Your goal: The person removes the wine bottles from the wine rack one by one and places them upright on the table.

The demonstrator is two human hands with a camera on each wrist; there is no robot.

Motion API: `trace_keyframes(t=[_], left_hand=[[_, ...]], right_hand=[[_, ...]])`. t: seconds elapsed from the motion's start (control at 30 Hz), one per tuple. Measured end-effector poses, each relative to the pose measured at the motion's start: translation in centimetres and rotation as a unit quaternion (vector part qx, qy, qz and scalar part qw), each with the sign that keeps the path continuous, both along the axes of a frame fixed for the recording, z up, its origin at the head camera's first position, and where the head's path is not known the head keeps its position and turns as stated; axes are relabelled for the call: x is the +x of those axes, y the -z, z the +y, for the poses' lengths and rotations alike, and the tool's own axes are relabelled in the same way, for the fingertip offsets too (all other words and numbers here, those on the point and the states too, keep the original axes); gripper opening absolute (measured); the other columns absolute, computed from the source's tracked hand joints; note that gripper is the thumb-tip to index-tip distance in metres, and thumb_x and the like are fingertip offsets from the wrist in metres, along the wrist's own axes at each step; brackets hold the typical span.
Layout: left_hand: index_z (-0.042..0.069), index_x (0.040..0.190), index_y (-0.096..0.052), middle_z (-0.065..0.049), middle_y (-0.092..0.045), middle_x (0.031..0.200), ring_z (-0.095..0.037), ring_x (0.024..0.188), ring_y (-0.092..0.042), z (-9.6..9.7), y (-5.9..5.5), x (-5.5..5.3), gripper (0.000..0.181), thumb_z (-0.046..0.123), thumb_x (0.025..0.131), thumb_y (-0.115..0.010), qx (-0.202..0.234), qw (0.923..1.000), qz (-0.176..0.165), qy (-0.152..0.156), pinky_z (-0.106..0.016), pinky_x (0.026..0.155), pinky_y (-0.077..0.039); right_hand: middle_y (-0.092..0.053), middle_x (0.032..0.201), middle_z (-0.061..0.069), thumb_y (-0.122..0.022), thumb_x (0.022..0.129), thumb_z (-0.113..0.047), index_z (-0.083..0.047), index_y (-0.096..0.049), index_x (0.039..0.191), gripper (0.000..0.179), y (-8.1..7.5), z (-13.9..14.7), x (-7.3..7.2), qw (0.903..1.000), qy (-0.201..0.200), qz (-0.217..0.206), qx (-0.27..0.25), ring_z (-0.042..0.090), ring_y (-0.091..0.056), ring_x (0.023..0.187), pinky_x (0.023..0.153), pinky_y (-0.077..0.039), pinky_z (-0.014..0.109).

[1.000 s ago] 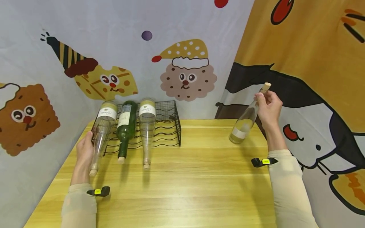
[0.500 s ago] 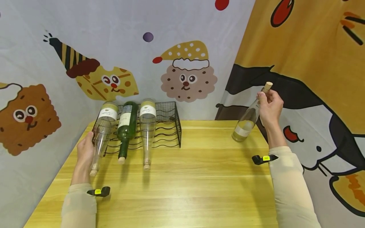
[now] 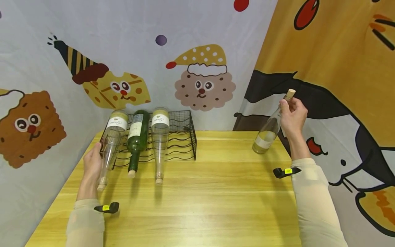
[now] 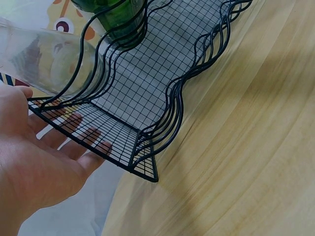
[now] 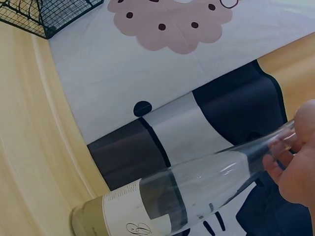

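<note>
My right hand [image 3: 294,116] grips a clear, corked glass bottle [image 3: 267,132] by its neck at the back right. The bottle leans, with its base down at the left, close over the table. A cream label [image 5: 133,209] shows near the base in the right wrist view. My left hand [image 3: 92,164] touches the left mesh side of a black wire wine rack [image 4: 81,137], its fingers stretched along the outside. On the rack lie a clear bottle [image 3: 112,137] beside that hand, a green bottle [image 3: 135,139] and another clear bottle [image 3: 159,137], corks toward me.
Wavy wires of the rack at its right part [image 3: 182,144] carry no bottle. A light wooden table [image 3: 197,206] reaches from the rack toward me. Behind it hangs a cartoon-printed cloth [image 3: 203,27], with an orange printed cloth [image 3: 345,44] at the right.
The right hand's bottle has swung slightly, its base shifting a little to the right and away from me. The left hand and the rack stay where they were.
</note>
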State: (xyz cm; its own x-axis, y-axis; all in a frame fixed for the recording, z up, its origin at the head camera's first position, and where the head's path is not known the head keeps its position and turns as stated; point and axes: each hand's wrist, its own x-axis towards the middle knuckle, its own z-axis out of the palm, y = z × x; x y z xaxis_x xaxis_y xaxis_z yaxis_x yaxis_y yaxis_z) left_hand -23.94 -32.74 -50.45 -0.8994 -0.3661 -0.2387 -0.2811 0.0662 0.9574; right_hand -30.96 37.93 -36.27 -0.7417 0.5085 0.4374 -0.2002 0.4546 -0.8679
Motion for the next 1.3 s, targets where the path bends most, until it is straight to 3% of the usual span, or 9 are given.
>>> trace_keyframes(t=[0.1, 0.23, 0.33, 0.5, 0.63, 0.8, 0.93, 1.07, 1.3], left_hand=[[0.026, 0.153, -0.065, 0.003, -0.053, 0.156, -0.004, 0.121, -0.049, 0.0, 0.0, -0.1, 0.063, 0.068, 0.117, -0.037, 0.000, 1.0000, 0.000, 0.000, -0.023, 0.106, -0.043], [0.026, 0.162, -0.059, 0.004, -0.037, 0.182, -0.016, 0.158, -0.040, -0.1, -0.2, -0.1, 0.069, 0.071, 0.116, -0.034, 0.004, 0.9999, -0.007, 0.009, -0.039, 0.139, -0.032], [0.028, 0.151, -0.064, 0.004, -0.035, 0.183, -0.015, 0.163, -0.034, 0.0, -0.2, -0.1, 0.065, 0.072, 0.116, -0.033, 0.001, 0.9999, -0.009, 0.010, -0.044, 0.144, -0.025], [0.034, 0.133, -0.071, 0.009, -0.062, 0.140, -0.007, 0.123, -0.052, 0.1, 0.1, -0.2, 0.049, 0.067, 0.117, -0.038, 0.003, 0.9999, -0.001, -0.014, -0.022, 0.109, -0.046], [0.031, 0.139, -0.071, 0.023, -0.059, 0.113, -0.003, 0.107, -0.052, 0.1, 0.1, -0.2, 0.050, 0.065, 0.117, -0.040, 0.003, 0.9998, 0.004, -0.022, -0.015, 0.088, -0.046], [0.024, 0.154, -0.066, 0.020, -0.058, 0.121, -0.002, 0.109, -0.051, 0.0, 0.1, -0.3, 0.063, 0.066, 0.117, -0.038, -0.005, 0.9999, 0.000, -0.014, -0.014, 0.088, -0.045], [0.021, 0.161, -0.062, 0.017, -0.059, 0.127, -0.002, 0.110, -0.051, -0.2, 0.3, -0.3, 0.069, 0.068, 0.117, -0.037, -0.014, 0.9998, 0.000, -0.010, -0.014, 0.089, -0.045], [0.022, 0.167, -0.056, -0.003, -0.058, 0.152, -0.001, 0.114, -0.049, -0.3, 0.3, -0.3, 0.073, 0.070, 0.116, -0.034, -0.023, 0.9997, -0.005, 0.000, -0.020, 0.100, -0.043], [0.023, 0.166, -0.057, 0.006, -0.059, 0.146, -0.002, 0.115, -0.050, -0.2, -0.1, -0.2, 0.072, 0.070, 0.116, -0.035, -0.013, 0.9998, -0.013, 0.000, -0.019, 0.096, -0.044]], right_hand=[[-0.074, 0.117, -0.011, -0.068, 0.114, -0.038, -0.009, -0.070, 0.144, 0.041, -0.3, 0.0, 0.1, 1.0000, -0.001, -0.008, -0.001, -0.001, -0.069, 0.103, 0.092, -0.056, 0.015], [-0.075, 0.121, -0.011, -0.067, 0.115, -0.038, -0.009, -0.069, 0.146, 0.043, -0.3, 0.2, 0.2, 0.9997, -0.007, -0.021, -0.006, -0.002, -0.069, 0.107, 0.097, -0.055, 0.015], [-0.076, 0.119, -0.014, -0.065, 0.116, -0.035, -0.008, -0.068, 0.147, 0.041, -0.2, 0.4, 0.2, 0.9996, -0.014, -0.021, -0.013, -0.002, -0.069, 0.109, 0.098, -0.054, 0.014], [-0.074, 0.117, -0.015, -0.064, 0.116, -0.031, -0.006, -0.065, 0.151, 0.043, 0.3, 0.9, 0.2, 0.9991, -0.036, -0.004, -0.022, -0.001, -0.068, 0.108, 0.095, -0.054, 0.014], [-0.072, 0.126, -0.013, -0.063, 0.116, -0.033, -0.007, -0.061, 0.157, 0.048, 0.4, 1.2, 0.3, 0.9986, -0.046, -0.006, -0.025, -0.002, -0.067, 0.110, 0.095, -0.054, 0.013], [-0.070, 0.141, -0.003, -0.061, 0.116, -0.040, -0.011, -0.058, 0.161, 0.053, 0.4, 1.4, 0.6, 0.9987, -0.042, -0.021, -0.019, 0.000, -0.066, 0.118, 0.100, -0.055, 0.016], [-0.065, 0.160, 0.008, -0.058, 0.117, -0.044, -0.014, -0.054, 0.164, 0.057, 0.3, 1.4, 1.0, 0.9985, -0.042, -0.034, -0.009, 0.008, -0.064, 0.135, 0.114, -0.054, 0.025], [-0.059, 0.166, 0.011, -0.056, 0.117, -0.043, -0.015, -0.050, 0.167, 0.057, 0.4, 1.3, 1.5, 0.9981, -0.054, -0.031, -0.007, 0.014, -0.058, 0.150, 0.127, -0.049, 0.033], [-0.042, 0.180, 0.011, -0.054, 0.117, -0.039, -0.015, -0.035, 0.174, 0.065, 0.9, 1.2, 2.8, 0.9981, -0.060, -0.013, -0.005, 0.023, -0.045, 0.164, 0.141, -0.036, 0.038]])
